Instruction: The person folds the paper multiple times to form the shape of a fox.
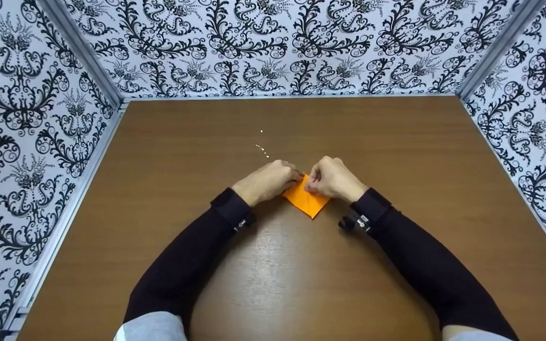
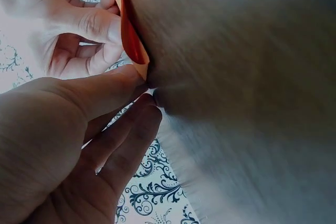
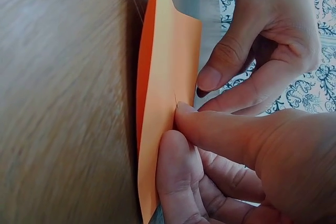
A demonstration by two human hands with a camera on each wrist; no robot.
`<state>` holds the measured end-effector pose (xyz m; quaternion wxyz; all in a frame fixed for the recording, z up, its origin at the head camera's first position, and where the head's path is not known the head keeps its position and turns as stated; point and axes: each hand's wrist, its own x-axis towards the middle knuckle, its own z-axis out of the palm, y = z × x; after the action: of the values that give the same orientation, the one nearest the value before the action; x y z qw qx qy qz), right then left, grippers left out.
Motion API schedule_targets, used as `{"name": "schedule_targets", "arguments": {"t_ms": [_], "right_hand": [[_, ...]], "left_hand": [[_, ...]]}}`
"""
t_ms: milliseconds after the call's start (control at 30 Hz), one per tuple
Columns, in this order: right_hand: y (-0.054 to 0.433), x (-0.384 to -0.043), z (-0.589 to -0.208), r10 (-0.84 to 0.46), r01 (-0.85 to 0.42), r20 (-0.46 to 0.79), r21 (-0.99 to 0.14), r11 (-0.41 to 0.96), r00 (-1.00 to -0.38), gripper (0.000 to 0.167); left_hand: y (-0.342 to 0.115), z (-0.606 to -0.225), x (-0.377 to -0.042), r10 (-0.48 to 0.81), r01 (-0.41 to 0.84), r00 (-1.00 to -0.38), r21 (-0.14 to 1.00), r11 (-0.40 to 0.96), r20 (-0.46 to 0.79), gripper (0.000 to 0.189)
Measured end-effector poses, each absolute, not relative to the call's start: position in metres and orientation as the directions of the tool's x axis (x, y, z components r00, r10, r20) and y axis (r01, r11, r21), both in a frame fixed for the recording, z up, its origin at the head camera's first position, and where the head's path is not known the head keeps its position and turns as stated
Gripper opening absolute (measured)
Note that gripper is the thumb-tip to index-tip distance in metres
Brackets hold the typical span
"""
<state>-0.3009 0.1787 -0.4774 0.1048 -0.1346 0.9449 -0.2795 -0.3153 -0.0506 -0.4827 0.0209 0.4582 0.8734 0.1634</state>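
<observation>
A folded square of orange paper (image 1: 307,202) lies turned with one corner toward me near the table's middle. My left hand (image 1: 275,179) holds its upper left side; in the left wrist view, thumb and fingers pinch the paper's end corner. From the other side my right hand (image 1: 333,178) reaches over the paper, thumb and index finger pinching at a slit or crease on its upper face in the right wrist view. Layers of the paper (image 3: 165,61) stand apart along the edge by the table. The fingers hide part of the paper's far corner.
The brown wooden table (image 1: 386,137) is bordered at the back and sides by panels (image 1: 273,47) with a black scroll pattern. Several small white specks (image 1: 267,155) show on the tabletop beyond my left hand. Dark sleeves cover both forearms.
</observation>
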Motion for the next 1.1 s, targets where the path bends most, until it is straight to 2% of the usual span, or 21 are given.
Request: {"name": "schedule_targets", "arguments": {"t_ms": [567, 1100], "right_hand": [[0.178, -0.304, -0.476, -0.298, -0.159, -0.177, -0.544, 0.824, -0.938, 0.011], [0.177, -0.303, -0.475, -0.290, -0.143, -0.195, -0.542, 0.828, -0.937, 0.008]], "left_hand": [[-0.060, -0.483, -0.304, 0.826, 0.825, -0.551, 0.229, 0.517, 0.118, 0.026], [-0.084, -0.489, -0.281, 0.822, 0.819, -0.550, 0.291, 0.495, 0.147, 0.026]]}}
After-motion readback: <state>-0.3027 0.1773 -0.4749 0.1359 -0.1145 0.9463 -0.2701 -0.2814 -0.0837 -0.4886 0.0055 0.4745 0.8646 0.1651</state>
